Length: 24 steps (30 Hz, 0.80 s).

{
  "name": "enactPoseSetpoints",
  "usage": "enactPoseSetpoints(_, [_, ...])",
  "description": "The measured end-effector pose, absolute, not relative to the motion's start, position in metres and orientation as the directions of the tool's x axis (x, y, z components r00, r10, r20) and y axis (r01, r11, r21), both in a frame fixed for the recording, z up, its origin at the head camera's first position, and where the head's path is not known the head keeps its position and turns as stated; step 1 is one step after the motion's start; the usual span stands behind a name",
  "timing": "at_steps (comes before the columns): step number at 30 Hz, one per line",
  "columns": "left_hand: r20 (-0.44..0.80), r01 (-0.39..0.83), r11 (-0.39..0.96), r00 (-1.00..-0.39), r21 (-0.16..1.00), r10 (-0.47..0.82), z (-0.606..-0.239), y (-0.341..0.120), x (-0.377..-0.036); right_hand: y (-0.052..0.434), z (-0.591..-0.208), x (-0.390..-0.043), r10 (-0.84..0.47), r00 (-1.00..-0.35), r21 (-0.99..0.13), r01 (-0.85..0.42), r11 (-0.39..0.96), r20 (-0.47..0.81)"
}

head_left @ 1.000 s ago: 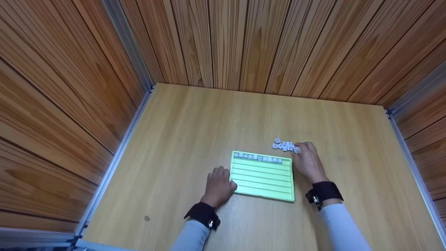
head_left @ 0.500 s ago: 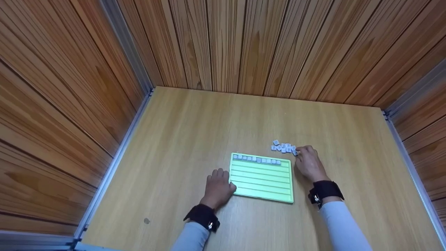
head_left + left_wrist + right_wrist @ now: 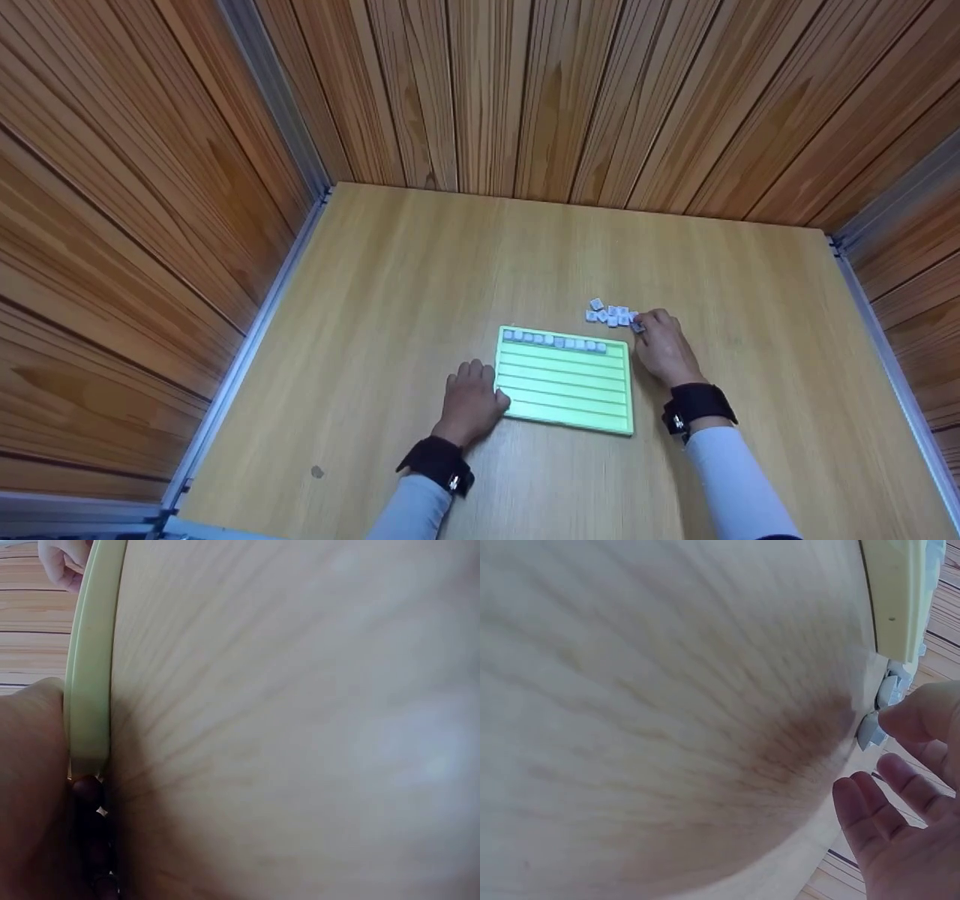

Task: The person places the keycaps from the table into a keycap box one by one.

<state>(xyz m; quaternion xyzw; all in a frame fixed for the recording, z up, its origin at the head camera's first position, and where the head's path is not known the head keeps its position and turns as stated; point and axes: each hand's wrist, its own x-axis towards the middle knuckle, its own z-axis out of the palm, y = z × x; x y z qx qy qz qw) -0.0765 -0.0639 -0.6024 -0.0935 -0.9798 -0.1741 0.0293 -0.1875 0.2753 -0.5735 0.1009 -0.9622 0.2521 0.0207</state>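
Bright green tray [image 3: 564,385], ridged into rows, flat on the bench [image 3: 390,315], grey-white tiles [image 3: 549,340] lining its far row! Left hand [image 3: 471,401], fingers together, thumb on its corner; right hand [image 3: 665,349] at loose tiles [image 3: 613,322]: pinching, can't tell.

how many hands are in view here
2: the left hand at the left edge of the green tray, the right hand at the loose pale blocks. Neither is fully hidden.
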Motion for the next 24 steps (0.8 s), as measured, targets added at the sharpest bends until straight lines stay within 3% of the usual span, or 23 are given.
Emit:
enactPoseSetpoints(18, [0.057,0.172,0.919,-0.985,0.355,0.163,-0.6048,-0.0644,-0.0776,0.2749,-0.5772,-0.1902,-0.205,-0.974,-0.443,-0.226,0.867,0.094])
enactPoseSetpoints(24, [0.057,0.175,0.917,-0.985,0.358,0.166,-0.6051,-0.0648,-0.0773,0.2767,-0.5796,-0.1898,-0.211,-0.964,-0.448,-0.263,0.854,0.163])
